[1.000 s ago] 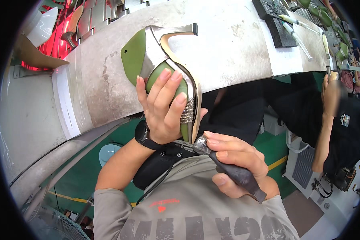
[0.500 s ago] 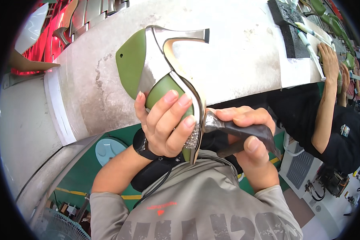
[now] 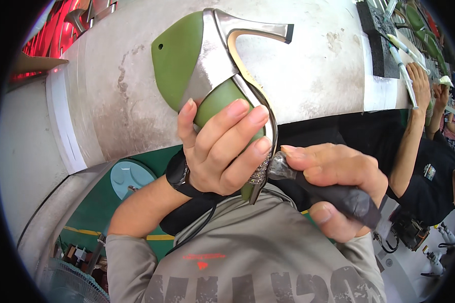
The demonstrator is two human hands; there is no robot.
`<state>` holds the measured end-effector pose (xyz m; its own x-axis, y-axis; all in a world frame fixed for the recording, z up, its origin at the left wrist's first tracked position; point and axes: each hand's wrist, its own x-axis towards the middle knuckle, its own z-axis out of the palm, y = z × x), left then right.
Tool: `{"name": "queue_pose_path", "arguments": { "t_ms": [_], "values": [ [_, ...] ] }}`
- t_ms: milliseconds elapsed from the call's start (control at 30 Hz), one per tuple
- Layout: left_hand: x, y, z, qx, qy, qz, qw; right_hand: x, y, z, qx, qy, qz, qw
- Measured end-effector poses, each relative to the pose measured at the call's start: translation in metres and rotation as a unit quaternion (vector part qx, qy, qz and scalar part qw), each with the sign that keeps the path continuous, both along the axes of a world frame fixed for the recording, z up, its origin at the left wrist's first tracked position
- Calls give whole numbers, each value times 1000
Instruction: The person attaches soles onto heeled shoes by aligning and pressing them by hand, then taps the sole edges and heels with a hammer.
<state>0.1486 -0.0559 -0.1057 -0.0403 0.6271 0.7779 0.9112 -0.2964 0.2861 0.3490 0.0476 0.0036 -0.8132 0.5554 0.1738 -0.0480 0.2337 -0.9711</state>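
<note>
A silver high-heeled shoe on a green last is held toe toward me, with its heel at the far end pointing right. My left hand, with a dark watch at the wrist, wraps round its middle. A band of glittering stones shows near the toe, partly behind my fingers. My right hand is closed round a dark-handled tool with a worn, rounded metal head. That head meets the sole edge near the toe; the tool's exact kind is unclear.
A pale, stained worktable lies beyond the shoe. At its right are a black block and syringes, beside a co-worker's hand. Red-lit metal parts stand far left. A light-blue round stool seat is below.
The shoe and my left hand have shifted right and slightly farther away in the picture. My right hand has swung right and lower, turning the tool, whose head stays by the sole edge.
</note>
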Motion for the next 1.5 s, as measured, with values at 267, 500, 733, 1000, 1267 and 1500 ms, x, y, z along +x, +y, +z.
{"name": "queue_pose_path", "arguments": {
  "t_ms": [267,500,733,1000,1267,1500],
  "values": [
    [-7,-5,-7,-8,71,-17,997,-8,-22,10,90,-27,-5,996],
    [-5,-1,-5,-14,57,-10,998,-4,-62,12,93,-83,-36,992],
    [-5,-3,-12,-9,64,3,998,16,-65,3,13,-8,-136,991],
    [8,4,-19,17,24,3,1000,-5,-37,14,-40,-64,-128,989],
    [7,-2,-19,13,-16,10,1000,-33,22,37,-295,-171,-190,921],
    [15,7,-26,65,-31,35,997,-77,69,27,-273,-237,-164,918]
  ]
}}
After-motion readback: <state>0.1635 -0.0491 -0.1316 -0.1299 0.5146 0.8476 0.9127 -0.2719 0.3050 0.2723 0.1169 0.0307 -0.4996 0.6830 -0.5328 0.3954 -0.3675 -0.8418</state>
